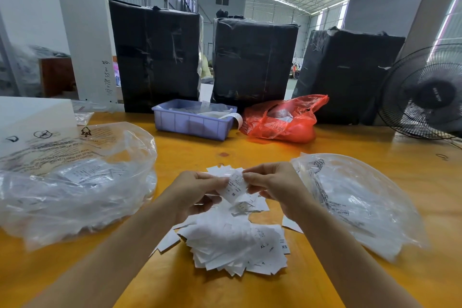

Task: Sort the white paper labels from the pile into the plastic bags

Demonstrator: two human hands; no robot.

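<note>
Mid-sort at a yellow surface (350, 147): left hand (197, 192) and right hand (272, 185) each keep a pinching grip on one white label (233, 186), marked "M", above the pile (235, 245). Labels already show inside the left bag (75, 177) and right bag (360, 202); a thick pile apparently awaits sorting.

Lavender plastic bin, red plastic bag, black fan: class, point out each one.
lavender plastic bin (191, 124): head view, front wall.
red plastic bag (300, 130): head view, lower bulge.
black fan (436, 94): head view, centre hub.
</note>
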